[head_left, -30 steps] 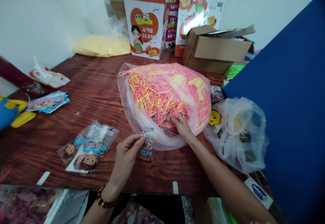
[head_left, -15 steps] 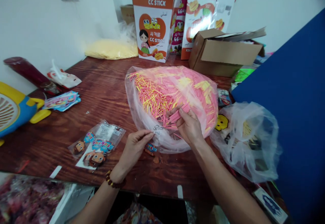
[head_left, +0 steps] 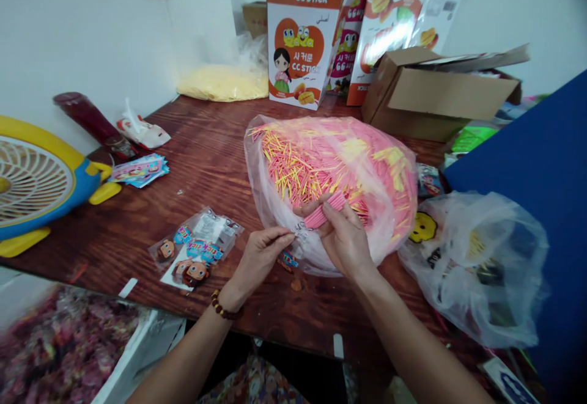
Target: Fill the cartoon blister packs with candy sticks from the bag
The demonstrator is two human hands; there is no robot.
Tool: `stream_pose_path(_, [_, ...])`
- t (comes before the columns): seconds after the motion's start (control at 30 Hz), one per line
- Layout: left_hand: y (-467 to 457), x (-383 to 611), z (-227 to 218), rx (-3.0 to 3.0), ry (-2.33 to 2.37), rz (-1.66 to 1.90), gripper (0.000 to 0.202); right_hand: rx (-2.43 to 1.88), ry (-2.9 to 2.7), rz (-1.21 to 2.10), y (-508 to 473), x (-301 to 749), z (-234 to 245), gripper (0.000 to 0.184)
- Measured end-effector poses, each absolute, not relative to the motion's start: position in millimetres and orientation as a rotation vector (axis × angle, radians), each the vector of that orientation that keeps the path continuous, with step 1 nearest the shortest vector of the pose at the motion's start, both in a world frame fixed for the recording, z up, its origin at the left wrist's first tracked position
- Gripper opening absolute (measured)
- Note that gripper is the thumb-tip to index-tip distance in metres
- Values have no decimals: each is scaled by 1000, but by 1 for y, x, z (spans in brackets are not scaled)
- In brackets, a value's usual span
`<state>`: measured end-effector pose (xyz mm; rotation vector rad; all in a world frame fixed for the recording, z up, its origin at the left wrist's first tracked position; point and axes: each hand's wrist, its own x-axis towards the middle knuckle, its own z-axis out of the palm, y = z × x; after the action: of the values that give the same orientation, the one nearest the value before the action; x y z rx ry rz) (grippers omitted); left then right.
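Observation:
A large clear plastic bag (head_left: 261, 193) lies open on its side, full of thin pink and yellow sticks (head_left: 293, 172). Over its near edge, my right hand (head_left: 346, 242) is closed around a bundle of pink sticks (head_left: 326, 209), lined up side by side. My left hand (head_left: 263, 254), with a beaded bracelet (head_left: 224, 307) on its wrist, pinches clear plastic with dark print (head_left: 300, 231) at the bag's front. Whether that plastic belongs to the large bag or is a separate packet, I cannot tell.
Printed clear packets (head_left: 197, 248) lie left of my hands on the wooden table (head_left: 206, 165). A yellow and blue fan (head_left: 41, 178) stands far left. Cartons (head_left: 296, 49) and an open cardboard box (head_left: 440, 95) line the back. Another plastic bag (head_left: 481, 263) sits right, by a blue panel (head_left: 527, 165).
The view has shifted left, so things appear further right. My right hand has brought the pink bundle slightly closer to the left hand, which keeps its pinch.

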<state>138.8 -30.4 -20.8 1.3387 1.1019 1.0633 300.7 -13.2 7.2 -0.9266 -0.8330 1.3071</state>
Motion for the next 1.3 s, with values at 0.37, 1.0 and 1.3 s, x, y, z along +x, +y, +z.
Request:
stream_pose_path(0.37, [-22,148,-21,1137,913,1060,20,-974,-1200,1407,-16,311,8,20])
stream_pose_path(1.0, [-8,146,-21,893,826,1230,20,-1122,-1604,1134,4,328,43,20])
stream_pose_path(1.3, [-16,135,-1,1244,963,1355,16,-1175,-1717,1051,5,325,45,13])
